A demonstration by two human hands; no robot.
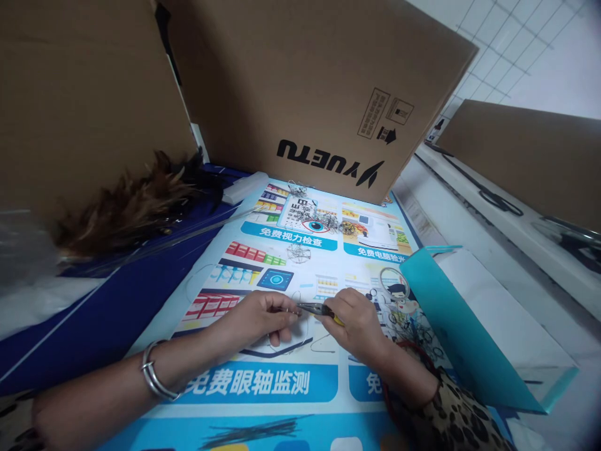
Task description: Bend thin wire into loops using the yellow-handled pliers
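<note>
My right hand [355, 321] is closed around the yellow-and-dark handles of needle-nose pliers [315, 307]. Their slim jaws point left and meet the fingertips of my left hand [263, 318]. A thin wire is pinched between my left thumb and index finger; part of it seems to curve down below the hand, but it is faint. Under both hands lies a printed poster [323, 383] with blue banners. Short dark wires [256, 431] form a loose bundle near the front edge. Beyond my hands sits a small tangle of bent wire [298, 254].
A large cardboard box [323, 81] stands behind the poster. To the right are a wire coil [393, 282], a heap of wire pieces [417, 335] and an open teal box [474, 338]. Brown feathers [136, 203] lie at left on blue cloth. More wire shapes [326, 222] lie at the back.
</note>
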